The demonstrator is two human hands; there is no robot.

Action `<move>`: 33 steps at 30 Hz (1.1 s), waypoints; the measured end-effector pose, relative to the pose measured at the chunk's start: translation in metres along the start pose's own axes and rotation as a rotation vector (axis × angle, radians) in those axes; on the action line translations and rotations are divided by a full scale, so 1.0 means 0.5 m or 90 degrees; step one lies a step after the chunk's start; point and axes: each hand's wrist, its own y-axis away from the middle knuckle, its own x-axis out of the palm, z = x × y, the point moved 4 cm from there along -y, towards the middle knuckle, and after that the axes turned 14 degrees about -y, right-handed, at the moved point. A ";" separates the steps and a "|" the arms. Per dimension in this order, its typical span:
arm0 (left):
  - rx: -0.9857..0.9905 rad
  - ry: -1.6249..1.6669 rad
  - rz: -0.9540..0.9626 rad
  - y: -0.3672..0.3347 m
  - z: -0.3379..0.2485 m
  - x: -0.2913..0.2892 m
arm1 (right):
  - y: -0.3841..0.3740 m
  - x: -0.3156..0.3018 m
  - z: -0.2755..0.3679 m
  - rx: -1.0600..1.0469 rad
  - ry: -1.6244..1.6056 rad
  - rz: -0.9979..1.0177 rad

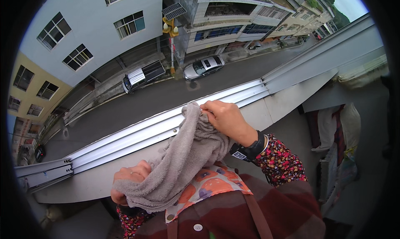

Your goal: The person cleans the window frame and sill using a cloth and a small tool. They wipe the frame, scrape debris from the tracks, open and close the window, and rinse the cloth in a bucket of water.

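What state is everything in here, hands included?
Left hand: curled around the cloth's lower end.
Right hand: gripping the cloth's upper end.
Grey cloth: bunched, hanging between both hands.
Window track: partly hidden by the cloth.
Silver car: upright, at the roadside.
Pickup truck: bed uncovered.

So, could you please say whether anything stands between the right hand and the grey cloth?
Nothing visible does: the right hand grips the grey cloth at its upper end, and the left hand holds the lower end.

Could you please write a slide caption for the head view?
The left hand and right hand hold a bunched grey towel at a silver grooved track above a street.
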 end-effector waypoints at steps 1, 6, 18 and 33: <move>0.011 0.002 -0.026 0.010 -0.005 -0.008 | -0.010 0.044 0.032 -0.031 -0.006 0.020; 0.003 0.006 -0.179 0.042 -0.035 -0.043 | -0.025 0.085 0.116 -0.118 -0.175 0.053; -0.160 -0.296 0.084 -0.274 0.051 0.117 | 0.245 -0.232 -0.089 0.164 -0.122 -0.424; 0.081 -0.785 0.449 -0.583 0.419 0.476 | 0.486 -0.276 -0.151 0.362 -0.144 -0.624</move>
